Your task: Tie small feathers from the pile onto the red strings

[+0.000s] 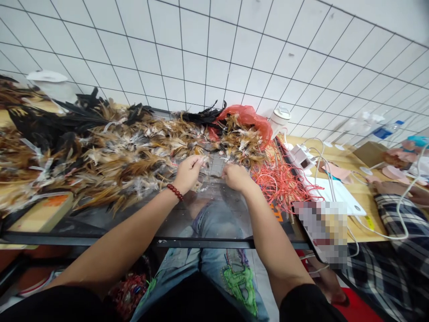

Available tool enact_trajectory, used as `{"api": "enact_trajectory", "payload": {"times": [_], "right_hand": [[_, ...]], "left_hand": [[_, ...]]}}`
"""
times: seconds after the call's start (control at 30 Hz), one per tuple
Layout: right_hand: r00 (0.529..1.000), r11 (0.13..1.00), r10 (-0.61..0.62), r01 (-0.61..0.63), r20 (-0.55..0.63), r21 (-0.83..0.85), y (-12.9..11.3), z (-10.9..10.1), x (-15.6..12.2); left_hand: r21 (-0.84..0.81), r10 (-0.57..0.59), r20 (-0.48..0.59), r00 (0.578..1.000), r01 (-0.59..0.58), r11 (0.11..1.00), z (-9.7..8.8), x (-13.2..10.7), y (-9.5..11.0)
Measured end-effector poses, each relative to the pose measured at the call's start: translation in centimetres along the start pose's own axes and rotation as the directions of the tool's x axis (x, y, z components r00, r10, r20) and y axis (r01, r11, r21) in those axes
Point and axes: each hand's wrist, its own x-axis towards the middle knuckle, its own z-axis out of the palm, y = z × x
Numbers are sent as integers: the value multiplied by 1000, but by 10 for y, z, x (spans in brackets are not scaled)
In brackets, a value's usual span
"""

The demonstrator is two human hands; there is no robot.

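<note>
My left hand (189, 172), with a red bead bracelet (174, 192) at the wrist, is closed in a pinch over the glassy dark tabletop (214, 210). A small pale, dark-tipped bit shows at its fingertips, too small to name. To its right, my right hand (236, 176) is curled shut, its fingertips turned inward and partly hidden. A thin dark strand seems to run between both hands. Brown and white feather bundles (134, 156) are heaped behind and left of my left hand, and a smaller feather pile (243, 141) lies just beyond my right hand.
Tangled red string (278, 181) lies right of my right hand, below a red plastic bag (246, 117). Black feathers (50, 120) lie at the back left. A tablet-like device (321, 232), white cables and a charger (301, 157) stand right, near another person's plaid sleeve (398, 212).
</note>
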Motion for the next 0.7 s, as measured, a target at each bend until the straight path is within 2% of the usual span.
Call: {"api": "enact_trajectory", "payload": {"times": [0.1, 0.2, 0.27, 0.37, 0.43, 0.53, 0.63, 0.7], "right_hand": [[995, 998, -51, 53, -89, 19, -7, 4, 1], [975, 988, -98, 119, -197, 95, -14, 3, 1], [954, 970, -116, 168, -275, 174, -17, 1, 1], [905, 908, -107, 258, -412, 330, -16, 1, 3], [870, 835, -62, 313, -489, 452, -13, 5, 7], [845, 676, 83, 341, -528, 653, -9, 14, 15], [849, 473, 174, 373, -500, 798, -9, 18, 19], [852, 377, 192, 395, -488, 838, -10, 17, 19]], "left_hand": [[-12, -56, 26, 998, 57, 998, 0, 1, -2], [-12, 23, 94, 995, -22, 1000, 1, -1, 3], [3, 59, 158, 986, -60, 998, 2, -3, 6], [41, -12, 194, 981, 4, 999, 2, -3, 7], [-5, -66, 150, 986, 67, 998, 1, -2, 5], [-232, -114, 93, 989, 132, 964, 1, 0, 4], [-432, -135, 121, 983, 175, 885, 1, 0, 7], [-497, -135, 159, 978, 198, 845, 2, -1, 10]]}}
